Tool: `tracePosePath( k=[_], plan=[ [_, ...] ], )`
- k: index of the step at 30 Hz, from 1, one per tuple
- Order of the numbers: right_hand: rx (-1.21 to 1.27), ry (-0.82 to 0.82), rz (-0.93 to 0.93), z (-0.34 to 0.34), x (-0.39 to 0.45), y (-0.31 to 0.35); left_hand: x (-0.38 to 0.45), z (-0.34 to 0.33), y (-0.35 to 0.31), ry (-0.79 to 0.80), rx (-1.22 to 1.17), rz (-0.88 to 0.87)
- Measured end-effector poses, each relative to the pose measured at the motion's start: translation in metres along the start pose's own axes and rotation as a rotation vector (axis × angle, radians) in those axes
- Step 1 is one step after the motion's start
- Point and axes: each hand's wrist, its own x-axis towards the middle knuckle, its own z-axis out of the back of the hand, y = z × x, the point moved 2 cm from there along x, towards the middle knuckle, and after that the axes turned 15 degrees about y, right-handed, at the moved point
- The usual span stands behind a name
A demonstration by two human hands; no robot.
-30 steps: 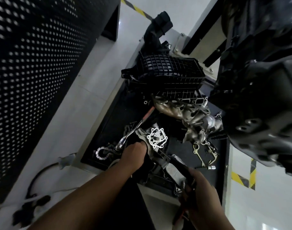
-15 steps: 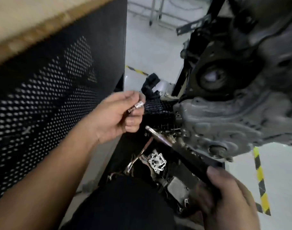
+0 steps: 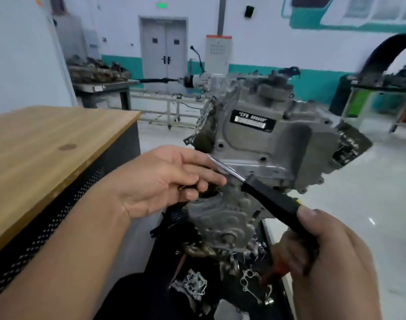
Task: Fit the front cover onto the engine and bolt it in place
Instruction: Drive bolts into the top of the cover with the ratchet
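Observation:
The grey engine stands upright in front of me, and its ribbed front cover sits against the lower front. My left hand is up against the cover's top left edge. Its fingers are curled round a small dark piece that I take for the bolt, mostly hidden. My right hand grips the black handle of a ratchet wrench. The wrench's metal shaft slants up and left, with its tip at my left fingers.
A wooden-topped workbench with a black perforated side stands close on the left. Below the engine a black tray holds loose parts, gaskets and an exhaust manifold. More benches with parts stand far behind.
My view rose from the parts tray to the engine. My left hand lifted a bolt from the tray and came to the front cover. My right hand raised the wrench towards it.

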Motion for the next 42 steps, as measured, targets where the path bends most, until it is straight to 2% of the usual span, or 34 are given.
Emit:
tracePosePath(
  k=[2, 6, 11, 15, 19, 23, 26, 29, 31, 35, 39, 42],
  plan=[
    [-0.009, -0.009, 0.028, 0.011, -0.001, 0.02, 0.009, -0.018, -0.016, -0.025, 0.065, -0.048],
    [-0.036, 0.02, 0.059, 0.026, 0.002, 0.059, 0.031, -0.04, -0.05, -0.178, 0.081, -0.185],
    [-0.08, 0.078, 0.048, 0.033, 0.025, 0.093, 0.068, -0.055, -0.083, -0.096, 0.158, -0.259],
    [-0.229, 0.132, 0.027, 0.041, 0.054, 0.111, 0.101, -0.054, -0.104, -0.077, 0.335, -0.194],
    [-0.324, 0.234, 0.001, 0.053, 0.083, 0.124, 0.124, -0.047, -0.128, 0.024, 0.505, -0.116],
    [-0.35, 0.21, 0.056, 0.058, 0.098, 0.125, 0.142, -0.047, -0.139, 0.082, 0.551, -0.077],
    [-0.225, 0.164, 0.026, 0.063, 0.102, 0.115, 0.146, -0.05, -0.138, 0.106, 0.562, -0.057],
    [0.009, 0.117, -0.004, 0.057, 0.095, 0.102, 0.144, -0.056, -0.133, 0.117, 0.556, -0.087],
    [0.184, 0.026, -0.023, 0.049, 0.082, 0.086, 0.143, -0.06, -0.129, 0.135, 0.53, -0.093],
    [0.302, -0.128, -0.042, 0.038, 0.056, 0.057, 0.146, -0.064, -0.129, 0.202, 0.647, 0.053],
    [0.317, -0.158, -0.144, 0.039, 0.054, 0.049, 0.15, -0.066, -0.126, 0.286, 0.684, 0.168],
    [0.473, -0.103, -0.3, 0.039, 0.056, 0.047, 0.154, -0.07, -0.118, 0.241, 0.582, 0.084]
  ],
)
